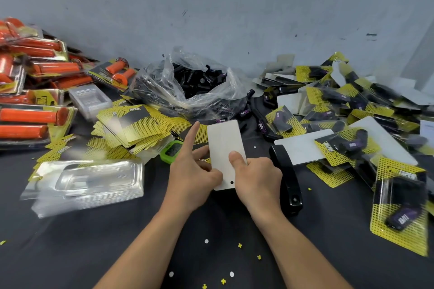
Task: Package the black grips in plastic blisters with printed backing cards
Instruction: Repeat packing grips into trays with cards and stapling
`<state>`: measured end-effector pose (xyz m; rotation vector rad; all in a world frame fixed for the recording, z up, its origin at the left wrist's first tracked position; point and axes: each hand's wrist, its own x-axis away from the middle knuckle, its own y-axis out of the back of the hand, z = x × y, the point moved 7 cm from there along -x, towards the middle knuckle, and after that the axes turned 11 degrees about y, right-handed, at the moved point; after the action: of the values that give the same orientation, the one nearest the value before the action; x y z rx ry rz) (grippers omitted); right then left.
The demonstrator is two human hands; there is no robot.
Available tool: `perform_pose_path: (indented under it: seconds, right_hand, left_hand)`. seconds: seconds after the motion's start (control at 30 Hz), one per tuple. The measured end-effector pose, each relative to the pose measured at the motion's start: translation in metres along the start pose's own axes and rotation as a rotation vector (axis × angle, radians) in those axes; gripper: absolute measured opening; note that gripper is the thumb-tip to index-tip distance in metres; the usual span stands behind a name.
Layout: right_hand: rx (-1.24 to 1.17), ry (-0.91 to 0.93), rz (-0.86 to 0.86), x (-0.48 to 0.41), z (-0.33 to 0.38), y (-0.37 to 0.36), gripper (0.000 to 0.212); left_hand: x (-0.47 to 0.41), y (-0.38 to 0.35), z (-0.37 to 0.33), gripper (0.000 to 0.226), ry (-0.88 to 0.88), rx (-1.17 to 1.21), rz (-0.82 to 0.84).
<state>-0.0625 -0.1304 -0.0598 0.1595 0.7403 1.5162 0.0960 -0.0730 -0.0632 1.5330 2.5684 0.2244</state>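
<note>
Left hand [195,171] and right hand [256,178] pinched backing card [225,141] at its lower end. Judged light, flexible; grip by edges.

Plain white matt card [224,145] in my fingers; clear glossy plastic blister trays [89,183]; shiny black plastic stapler [287,180]; matt dark cloth tabletop [117,241].

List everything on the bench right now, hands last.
backing card: one, white side up, centre
printed cards: loose stack, yellow-black, left of centre
clear blisters: two stacks, transparent, left
plastic bag: one, clear, holding black grips, back centre
packed black grips: pile, yellow-black, right
packed orange grips: pile, orange, far left
stapler-like tool: one, black, right of centre
green object: one, green, beside printed cards
left hand: one, pinching backing card
right hand: one, pinching backing card
</note>
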Motion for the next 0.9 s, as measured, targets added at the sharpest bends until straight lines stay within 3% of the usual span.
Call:
perform_pose_path:
  seconds: [0.1, 0.2, 0.3, 0.37, 0.5, 0.6, 0.73, 0.8, 0.9]
  right_hand:
    - [0.015, 0.001, 0.000, 0.000, 0.000, -0.001, 0.068]
    - [-0.073, 0.015, 0.053, -0.001, -0.001, -0.002, 0.062]
    - [-0.314, 0.013, 0.245, 0.000, 0.004, -0.014, 0.023]
    - [-0.357, 0.027, 0.295, 0.001, 0.008, -0.017, 0.011]
    - [-0.090, 0.161, 0.151, 0.001, 0.013, -0.008, 0.016]
    - [0.111, 0.365, 0.045, 0.004, 0.025, 0.001, 0.035]
    - [0.370, 0.689, -0.092, 0.020, 0.056, 0.007, 0.015]
    - [0.332, 0.699, 0.032, 0.021, 0.057, -0.002, 0.021]
    - [0.164, 0.523, 0.293, 0.017, 0.044, -0.014, 0.034]
  left_hand:
    - [0.000, -0.007, 0.000, 0.117, -0.024, -0.062, 0.083]
    - [-0.001, -0.006, -0.001, 0.116, -0.038, -0.070, 0.056]
    - [-0.001, 0.001, 0.000, 0.109, -0.015, -0.047, -0.042]
    - [-0.001, 0.002, 0.000, 0.102, 0.019, -0.029, -0.074]
    - [0.000, 0.003, 0.000, 0.077, 0.050, -0.014, -0.120]
    - [-0.002, 0.004, 0.004, 0.065, 0.066, 0.059, -0.125]
    - [-0.006, -0.004, 0.007, 0.063, 0.108, 0.251, 0.056]
    - [-0.007, -0.004, 0.008, 0.042, 0.127, 0.251, 0.051]
    - [-0.010, 0.000, 0.015, 0.024, 0.205, 0.355, 0.000]
